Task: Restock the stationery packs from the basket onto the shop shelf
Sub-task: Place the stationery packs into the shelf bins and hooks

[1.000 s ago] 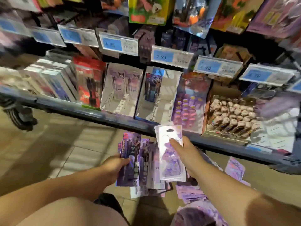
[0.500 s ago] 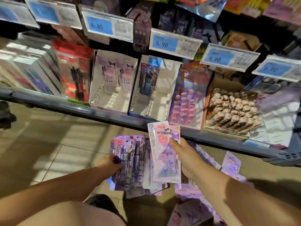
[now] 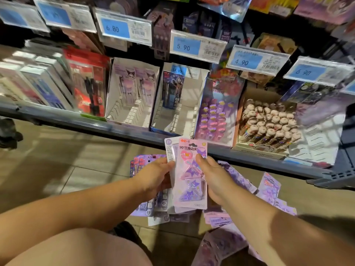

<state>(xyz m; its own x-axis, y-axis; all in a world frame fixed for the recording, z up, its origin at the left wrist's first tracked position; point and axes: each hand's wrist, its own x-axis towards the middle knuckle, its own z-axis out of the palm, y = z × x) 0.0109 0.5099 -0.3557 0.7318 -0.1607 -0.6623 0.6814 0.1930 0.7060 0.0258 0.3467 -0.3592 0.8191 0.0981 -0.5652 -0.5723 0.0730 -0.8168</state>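
A pink pack of triangular corner clips (image 3: 189,181) stands upright in front of the shelf edge, on top of a small stack of packs. My right hand (image 3: 215,181) grips its right side, thumb on the front. My left hand (image 3: 155,176) holds the left edge of the stack, and a fan of purple pen packs (image 3: 146,206) sticks out beneath it. More purple packs (image 3: 269,191) lie loose on the floor below. The shelf (image 3: 115,129) carries two nearly empty white display boxes (image 3: 132,112), (image 3: 180,120).
Further along the shelf stand red packs (image 3: 88,81), white boxes (image 3: 38,87), a purple clip display (image 3: 215,116) and a box of plush-topped pens (image 3: 269,123). Blue price tags (image 3: 123,27) hang above. A dark basket edge (image 3: 342,175) is at the right. Tiled floor lies below.
My left hand has come right from the purple pen packs to the left edge of the pink pack stack. The view has dropped closer to the shelf.
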